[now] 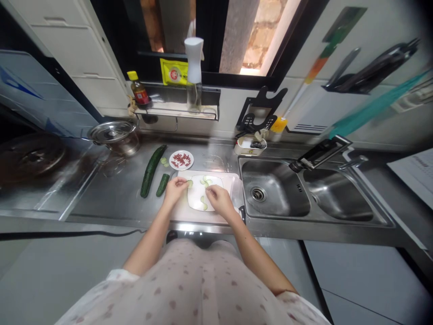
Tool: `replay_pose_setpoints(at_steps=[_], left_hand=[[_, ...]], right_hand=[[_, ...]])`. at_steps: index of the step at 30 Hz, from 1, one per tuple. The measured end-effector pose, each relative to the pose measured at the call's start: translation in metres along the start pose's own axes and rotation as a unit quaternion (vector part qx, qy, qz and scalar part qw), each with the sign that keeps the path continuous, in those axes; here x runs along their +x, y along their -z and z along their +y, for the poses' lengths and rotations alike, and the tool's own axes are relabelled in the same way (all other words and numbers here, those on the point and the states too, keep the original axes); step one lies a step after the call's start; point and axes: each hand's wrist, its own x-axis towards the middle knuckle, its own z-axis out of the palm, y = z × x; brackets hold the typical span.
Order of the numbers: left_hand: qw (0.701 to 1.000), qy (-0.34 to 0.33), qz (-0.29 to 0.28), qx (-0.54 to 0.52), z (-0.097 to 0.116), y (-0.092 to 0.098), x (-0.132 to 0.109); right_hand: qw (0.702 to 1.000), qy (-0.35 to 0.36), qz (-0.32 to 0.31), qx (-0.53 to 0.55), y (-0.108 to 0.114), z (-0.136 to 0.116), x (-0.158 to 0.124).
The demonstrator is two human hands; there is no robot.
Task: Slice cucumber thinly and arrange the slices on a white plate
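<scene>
A white plate (193,198) rests on a pale pink cutting board (179,215), with several light green cucumber slices (204,203) laid on it. At the plate's upper left edge, my left hand (175,188) pinches a cucumber slice (190,183) between thumb and fingers. Over the plate's right side is my right hand (219,198), its fingertips pressed together at the slices near the middle; what they hold, if anything, is too small to make out. A cut cucumber piece (163,185) and a long whole cucumber (153,170) lie left of the board.
Behind the board stands a small plate (172,163) of chopped red bits, with cucumber end slices (164,160) beside it. A lidded steel pot (117,135) is at the back left. The double sink (275,210) lies right; a knife handle (242,213) shows at the board's right edge.
</scene>
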Motion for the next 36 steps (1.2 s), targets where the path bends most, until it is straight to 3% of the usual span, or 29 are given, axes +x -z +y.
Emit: replay_pose_setpoints(at_steps=[14, 22, 25, 27, 29, 32, 34, 36], left_hand=[[0.995, -0.066, -0.037, -0.068, 0.054, -0.007, -0.023], [0.991, -0.081, -0.077, -0.08, 0.066, -0.012, -0.03], [0.99, -0.055, -0.066, -0.111, 0.067, -0.013, -0.033], [0.986, 0.01, -0.061, -0.155, 0.067, -0.013, -0.036], [0.963, 0.115, -0.104, -0.222, 0.067, -0.013, -0.039], [0.872, 0.27, -0.22, -0.344, 0.067, -0.013, -0.042], [0.81, 0.328, -0.269, -0.406, 0.068, -0.013, -0.042], [0.77, 0.353, -0.294, -0.443, 0.071, -0.012, -0.04]], right_hand=[[0.99, 0.097, 0.091, 0.036, 0.018, -0.028, 0.018], [0.988, 0.112, 0.067, 0.087, 0.017, -0.03, 0.024], [0.987, 0.086, 0.076, 0.111, 0.018, -0.029, 0.024], [0.985, 0.075, 0.093, 0.123, 0.02, -0.028, 0.024], [0.983, 0.077, 0.102, 0.13, 0.022, -0.026, 0.023], [0.98, 0.102, 0.102, 0.134, 0.027, -0.025, 0.023], [0.978, 0.126, 0.101, 0.131, 0.03, -0.026, 0.022], [0.976, 0.149, 0.101, 0.123, 0.032, -0.028, 0.021]])
